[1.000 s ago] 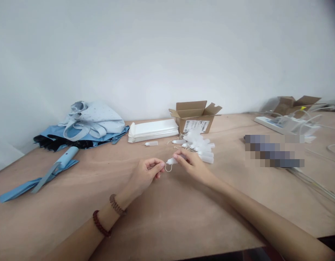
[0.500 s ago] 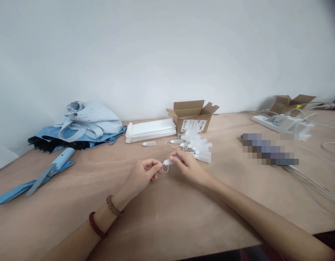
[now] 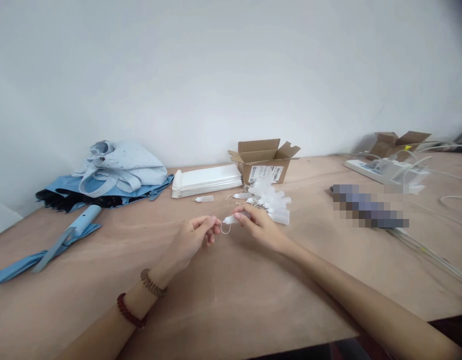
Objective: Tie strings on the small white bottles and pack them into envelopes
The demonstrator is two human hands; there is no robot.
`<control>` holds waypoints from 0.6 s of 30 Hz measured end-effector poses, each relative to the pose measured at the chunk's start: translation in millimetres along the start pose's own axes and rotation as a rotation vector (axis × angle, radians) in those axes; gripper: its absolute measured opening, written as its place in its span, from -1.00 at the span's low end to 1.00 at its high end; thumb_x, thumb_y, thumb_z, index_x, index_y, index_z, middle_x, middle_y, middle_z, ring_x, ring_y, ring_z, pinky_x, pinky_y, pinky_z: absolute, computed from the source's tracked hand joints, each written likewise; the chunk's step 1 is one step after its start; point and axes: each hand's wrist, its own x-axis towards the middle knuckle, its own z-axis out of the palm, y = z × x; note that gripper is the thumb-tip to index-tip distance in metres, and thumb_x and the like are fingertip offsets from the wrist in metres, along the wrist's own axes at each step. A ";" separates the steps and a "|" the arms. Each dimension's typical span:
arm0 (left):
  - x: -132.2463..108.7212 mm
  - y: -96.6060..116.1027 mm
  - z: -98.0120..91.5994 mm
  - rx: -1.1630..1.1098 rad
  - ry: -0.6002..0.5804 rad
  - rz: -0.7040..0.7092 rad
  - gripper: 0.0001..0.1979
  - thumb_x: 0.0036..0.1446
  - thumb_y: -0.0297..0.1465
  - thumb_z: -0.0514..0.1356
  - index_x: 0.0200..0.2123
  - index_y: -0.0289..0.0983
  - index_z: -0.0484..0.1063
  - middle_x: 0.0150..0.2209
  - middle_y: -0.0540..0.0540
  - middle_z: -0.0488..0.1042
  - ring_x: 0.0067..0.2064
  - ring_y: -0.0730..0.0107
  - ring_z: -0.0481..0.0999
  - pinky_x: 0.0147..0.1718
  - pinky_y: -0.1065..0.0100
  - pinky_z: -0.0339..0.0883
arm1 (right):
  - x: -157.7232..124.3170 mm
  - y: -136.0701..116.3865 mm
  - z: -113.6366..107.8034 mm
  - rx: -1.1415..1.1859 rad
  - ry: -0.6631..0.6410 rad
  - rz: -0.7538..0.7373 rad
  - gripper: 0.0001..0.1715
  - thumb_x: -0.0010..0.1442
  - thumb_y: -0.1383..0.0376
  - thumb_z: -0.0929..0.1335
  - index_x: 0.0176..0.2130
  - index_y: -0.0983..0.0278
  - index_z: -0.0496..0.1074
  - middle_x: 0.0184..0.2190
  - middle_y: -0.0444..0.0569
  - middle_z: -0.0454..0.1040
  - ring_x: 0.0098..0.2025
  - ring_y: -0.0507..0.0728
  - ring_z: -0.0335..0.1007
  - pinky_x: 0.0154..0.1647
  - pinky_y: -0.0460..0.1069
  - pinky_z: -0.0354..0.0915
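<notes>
In the head view, my right hand [image 3: 255,225] pinches a small translucent squeeze bottle [image 3: 229,219] from above, its narrow tip aimed left. A thin white cord [image 3: 225,232] loops below the bottle's neck. My left hand [image 3: 200,231] is at the tip, thumb and forefinger pressed together. Whatever is between those fingertips is too small to make out. Behind my right hand lies a heap of similar bottles [image 3: 279,212] with pale cords. One single bottle [image 3: 204,199] rests apart, farther left.
A stack of flat white packets [image 3: 206,180] and an open cardboard box [image 3: 264,172] stand near the wall. A light blue bag [image 3: 129,165] lies on a blue umbrella [image 3: 63,186] at left. At right are a blurred-out dark object [image 3: 369,206], a power strip [image 3: 381,170] and cables.
My left fingertips have drawn slightly left and up, near the bottle's tip. My right hand keeps its grip on the bottle. The whole view has shifted a little.
</notes>
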 end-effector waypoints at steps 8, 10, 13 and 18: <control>2.1 1.9 -5.0 0.148 0.015 0.051 -0.71 0.07 -0.18 0.17 -0.45 -0.31 0.42 -0.60 0.03 0.34 -0.56 0.53 0.26 -0.53 0.46 0.15 | 1.9 7.2 2.2 -0.084 -0.006 -0.014 -0.70 0.28 0.16 0.20 -0.20 0.30 0.37 -0.41 -0.10 0.41 -0.40 0.04 0.28 -0.38 -0.07 0.14; 6.3 -0.7 -12.1 0.158 0.067 0.060 -0.71 0.06 -0.18 0.18 -0.46 -0.32 0.41 -0.59 0.03 0.34 -0.56 0.52 0.26 -0.54 0.46 0.14 | 2.6 12.4 -0.1 -0.175 0.019 -0.038 -0.69 0.29 0.16 0.20 -0.11 0.31 0.35 -0.38 -0.06 0.43 -0.36 0.07 0.31 -0.34 -0.04 0.17; 14.1 -5.4 -26.6 0.174 0.166 0.047 -0.70 0.04 -0.17 0.19 -0.47 -0.32 0.40 -0.60 0.03 0.33 -0.57 0.53 0.25 -0.56 0.46 0.12 | 5.4 20.7 -6.8 -0.357 0.056 -0.120 -0.66 0.30 0.21 0.19 -0.01 0.33 0.29 -0.28 0.05 0.43 -0.24 0.14 0.32 -0.22 0.02 0.22; 26.6 -10.8 -48.2 0.257 0.300 0.020 -0.69 -0.02 -0.15 0.19 -0.48 -0.32 0.41 -0.64 0.03 0.34 -0.61 0.53 0.24 -0.59 0.47 0.09 | 15.4 32.0 -17.2 -0.695 0.027 -0.213 -0.70 0.31 0.26 0.16 -0.10 0.31 0.37 -0.13 0.15 0.40 -0.08 0.23 0.25 -0.06 0.10 0.18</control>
